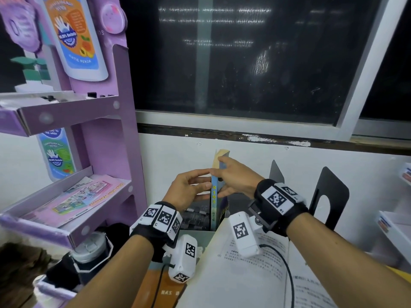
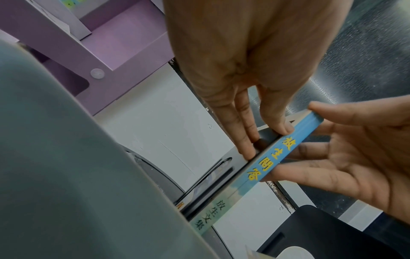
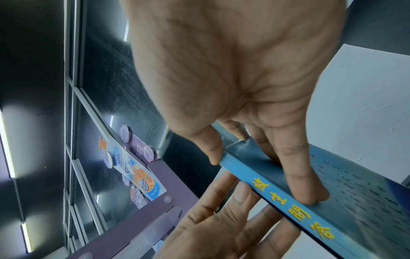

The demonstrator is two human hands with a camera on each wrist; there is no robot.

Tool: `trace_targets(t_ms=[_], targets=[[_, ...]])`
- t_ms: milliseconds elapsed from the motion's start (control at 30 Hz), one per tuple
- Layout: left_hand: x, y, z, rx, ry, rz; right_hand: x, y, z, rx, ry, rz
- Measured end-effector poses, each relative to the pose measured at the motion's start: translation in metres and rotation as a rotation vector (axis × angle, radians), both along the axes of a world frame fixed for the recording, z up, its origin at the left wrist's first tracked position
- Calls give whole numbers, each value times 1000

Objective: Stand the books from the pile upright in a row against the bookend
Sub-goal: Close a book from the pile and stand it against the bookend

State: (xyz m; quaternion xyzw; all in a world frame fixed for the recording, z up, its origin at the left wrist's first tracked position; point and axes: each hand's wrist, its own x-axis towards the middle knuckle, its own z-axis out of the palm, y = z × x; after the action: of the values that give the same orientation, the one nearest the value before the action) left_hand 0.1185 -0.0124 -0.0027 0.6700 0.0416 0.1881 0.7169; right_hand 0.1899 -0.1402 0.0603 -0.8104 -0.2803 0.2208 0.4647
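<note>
Head view: one thin blue-spined book (image 1: 214, 196) stands upright at frame centre between two hands; two black sheet-metal bookends (image 1: 329, 196) rise at right.

Left wrist view: the left hand (image 2: 241, 73) presses straight fingers against the cover.

Right wrist view: the right hand (image 3: 239, 84) pinches the glossy spine between thumb and fingers.

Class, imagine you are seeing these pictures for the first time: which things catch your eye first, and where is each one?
In the centre, a blue-spined book with yellow characters stands upright, held between the left hand and the right hand. A purple cardboard display stand with a large printed bottle fills the left side. A black bookend stands at the right against the white wall.
</note>
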Motion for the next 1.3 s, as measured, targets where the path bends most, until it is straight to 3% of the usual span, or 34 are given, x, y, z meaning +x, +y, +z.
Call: trace_targets(t_ms=[133, 367, 667, 933, 1200, 1300], targets=[[0, 0, 0, 25, 10, 5, 0, -3, -3, 3, -37, -1], [-3, 0, 3, 100, 66, -15, -5, -13, 0, 61, 92, 26], [-26, -6, 14, 291, 347, 41, -7, -52, 9, -143, -53, 57], [-45, -37, 26, 525, 541, -133, -17, -128, 17, -408, -125, 98], [-40, -92, 40, 1032, 676, -308, -22, -201, 7, -697, -184, 46], [-37, -97, 38, 1108, 766, -323, -22, -222, 0, -756, -162, 31]])
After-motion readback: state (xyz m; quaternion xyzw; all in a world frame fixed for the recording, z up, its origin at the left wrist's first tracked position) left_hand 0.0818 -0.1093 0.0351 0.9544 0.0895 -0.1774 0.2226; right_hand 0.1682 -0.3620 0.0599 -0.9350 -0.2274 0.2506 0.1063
